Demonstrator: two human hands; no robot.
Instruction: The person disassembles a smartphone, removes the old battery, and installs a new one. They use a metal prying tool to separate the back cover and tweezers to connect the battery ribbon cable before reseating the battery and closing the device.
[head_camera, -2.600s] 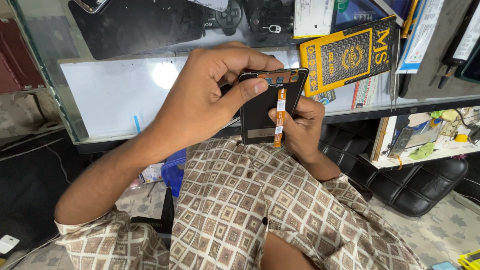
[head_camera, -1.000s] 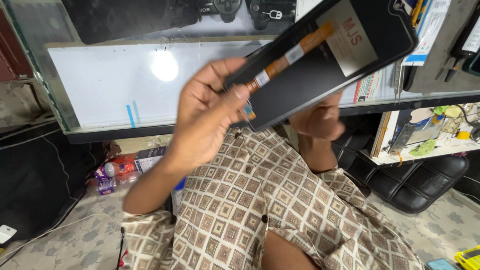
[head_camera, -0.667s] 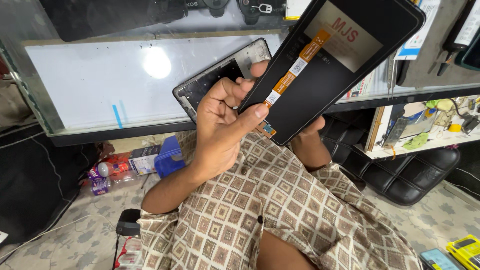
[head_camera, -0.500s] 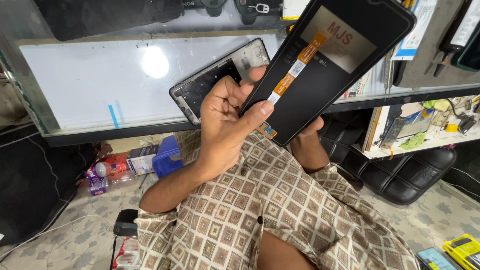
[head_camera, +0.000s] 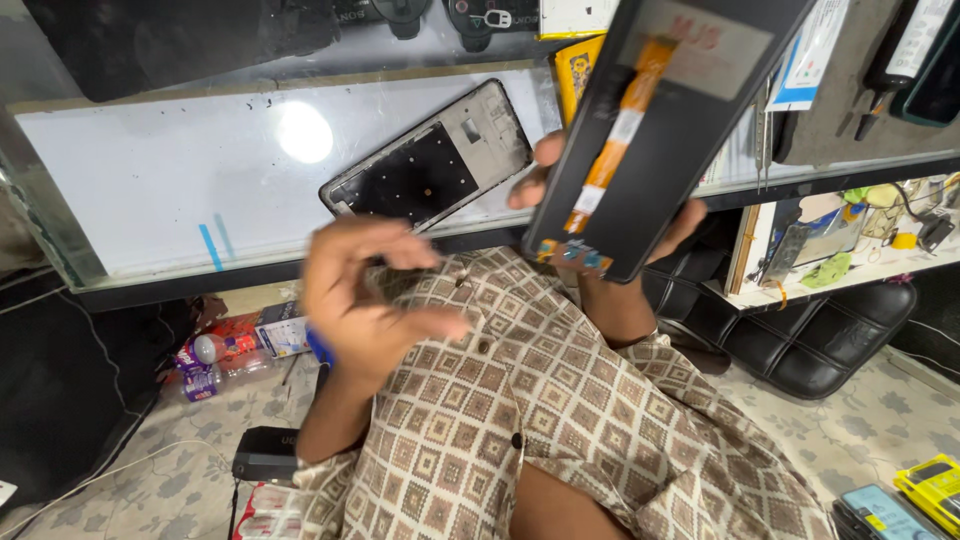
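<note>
The white glass-topped surface (head_camera: 150, 190) runs across the upper part of the view, and on it lies a bare phone frame (head_camera: 430, 160), set at a slant with its dark inner side up and its camera cut-out toward the far end. In front of it, held up close to the camera, is a black replacement screen panel (head_camera: 680, 130), tilted, its back facing the viewer with an orange flex ribbon (head_camera: 612, 150) running down its length to a small connector end at the lower edge. The right hand (head_camera: 610, 215) holds this panel from behind, fingers showing at both of its long edges, closed on it. The left hand (head_camera: 375, 300) hangs free below the frame and in front of the checked shirt (head_camera: 560, 420), fingers loosely curled and half open, holding nothing; it is blurred. The step in hand looks like bringing the new screen to the frame for fitting, with the two parts not yet joined. The next move would likely call for the free hand to steady the frame while the panel is turned, its ribbon guided through the frame's opening without a crease, and its edges lined up squarely.
</note>
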